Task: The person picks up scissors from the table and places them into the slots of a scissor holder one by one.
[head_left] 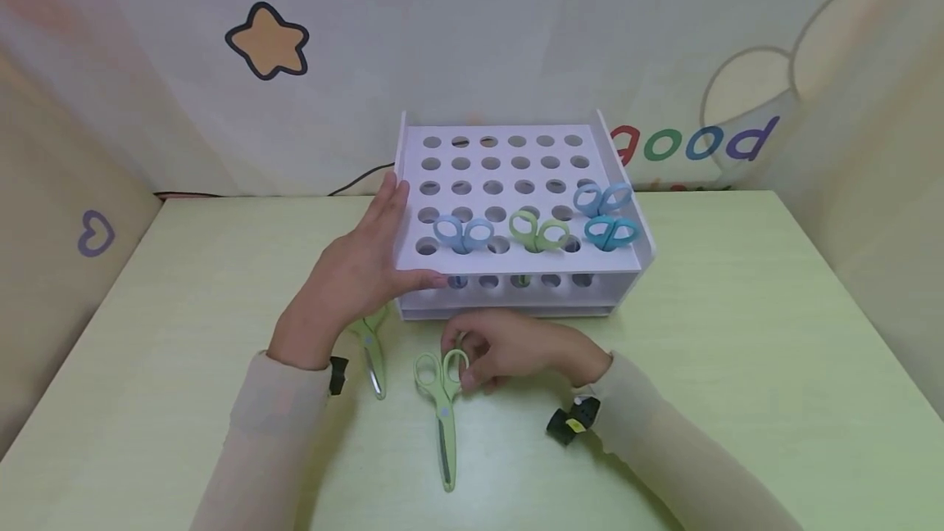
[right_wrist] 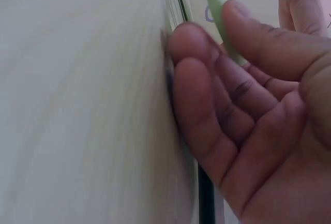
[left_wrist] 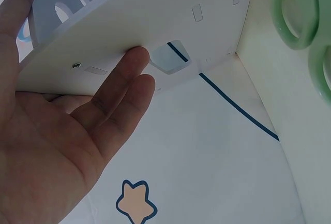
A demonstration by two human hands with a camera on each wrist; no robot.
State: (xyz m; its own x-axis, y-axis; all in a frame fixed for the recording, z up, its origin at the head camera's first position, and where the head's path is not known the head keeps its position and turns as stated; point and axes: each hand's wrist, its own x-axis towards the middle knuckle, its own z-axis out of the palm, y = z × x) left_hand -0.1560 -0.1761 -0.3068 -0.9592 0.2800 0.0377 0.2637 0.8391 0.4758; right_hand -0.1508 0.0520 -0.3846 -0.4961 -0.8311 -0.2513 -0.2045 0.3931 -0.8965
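While the right hand (head_left: 509, 347) pinches green scissors (head_left: 445, 412) by one loop, the left hand (head_left: 361, 273) rests against the rack (head_left: 487, 267)

Nearest: the green scissors, on the tabletop (head_left: 737, 310) in front of the rack, blades toward the person, loops toward the rack. Right thumb and fingers curl about the right loop; whether the loops clear the surface cannot be told.

Handling, judged by look: light, stiff plastic, smooth enough to turn in a loose pinch, not fragile. Blades appear closed; a hold on one loop alone could let them swing apart. Sounder grip: both loops together, or just above the pivot, fingers off the metal strip.

Slightly farther, to the left: a second green pair (head_left: 372, 347), partly hidden by the left wrist, tip likewise toward the person.

Left hand: fingers extended along the rack's left wall, thumb along its front edge; no pinch shows.

Rack: white, rigid-looking, rows of round holes. Near its front, loops up: a pale blue pair (head_left: 463, 241), a lime pair (head_left: 537, 241), a teal pair (head_left: 608, 232); another blue pair (head_left: 602, 201) just behind the teal.

Farthest: pale curtain (head_left: 479, 39) with a printed star (head_left: 267, 42).
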